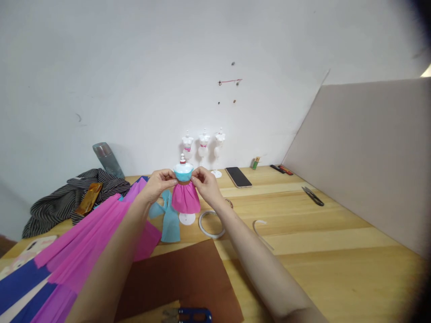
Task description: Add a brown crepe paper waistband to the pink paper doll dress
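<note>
A small white dress form (183,167) stands upright on a round white base (187,219). It wears a light blue top (183,174), a brown band (184,183) at the waist and a gathered pink skirt (186,198). My left hand (160,181) pinches at the left side of the waist, where the band meets the top. On the opposite side, my right hand (206,183) pinches the band with thumb and fingers. Both fingertips touch the form, and the band's ends are hidden. Light blue cut pieces (171,224) lie just left of the base.
Behind stand three white dress forms (203,146) by the wall. A phone (238,177), scissors (313,196) and a roll of white tape (202,227) lie rightward. Pink paper (97,233) and striped cloth (50,204) cover the left. Brown sheet (188,273) and blue-handled snips (195,315) lie in front.
</note>
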`<act>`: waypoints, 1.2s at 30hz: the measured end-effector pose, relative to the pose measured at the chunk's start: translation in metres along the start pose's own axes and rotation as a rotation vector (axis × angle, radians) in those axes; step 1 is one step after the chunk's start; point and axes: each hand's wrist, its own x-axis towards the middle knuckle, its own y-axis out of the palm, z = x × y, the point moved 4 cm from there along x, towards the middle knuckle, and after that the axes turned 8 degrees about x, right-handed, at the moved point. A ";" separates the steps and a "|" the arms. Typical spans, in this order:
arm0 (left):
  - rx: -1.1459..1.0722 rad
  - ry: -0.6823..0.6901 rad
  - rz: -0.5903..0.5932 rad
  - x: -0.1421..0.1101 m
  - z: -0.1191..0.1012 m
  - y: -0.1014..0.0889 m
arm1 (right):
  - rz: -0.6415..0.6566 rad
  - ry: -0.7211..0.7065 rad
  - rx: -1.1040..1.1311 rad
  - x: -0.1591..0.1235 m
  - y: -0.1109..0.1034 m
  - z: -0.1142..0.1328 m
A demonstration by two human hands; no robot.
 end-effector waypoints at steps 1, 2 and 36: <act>0.000 0.001 0.006 0.000 0.000 0.000 | 0.001 0.004 0.004 0.000 0.000 -0.001; 0.000 0.002 0.011 0.001 0.001 0.000 | 0.003 0.008 0.009 0.001 0.000 -0.001; -0.026 0.014 0.025 -0.003 0.002 0.006 | 0.163 0.105 0.087 0.000 -0.003 0.008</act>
